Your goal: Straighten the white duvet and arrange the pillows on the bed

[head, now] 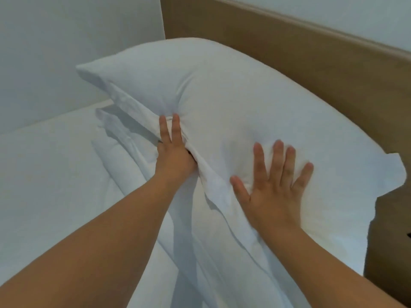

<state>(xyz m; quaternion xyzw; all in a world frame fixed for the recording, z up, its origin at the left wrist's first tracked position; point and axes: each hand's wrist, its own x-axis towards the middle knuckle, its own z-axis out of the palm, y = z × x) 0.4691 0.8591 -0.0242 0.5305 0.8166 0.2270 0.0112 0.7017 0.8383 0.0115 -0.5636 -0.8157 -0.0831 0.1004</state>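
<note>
Pillow (233,96) leans against the wooden headboard (311,63) at the top of the bed, its lower edge meeting the rumpled white duvet (124,156). Left hand (173,150) pinches a fold of the pillowcase along that lower edge, two fingers lying straight on the cloth and the rest tucked under it. Right hand (273,192) lies flat on the pillow's face nearby, fingers spread wide, holding nothing.

A plump white pillow (233,103) leans against the headboard, above the rumpled white duvet (55,174) on the bed.
</note>
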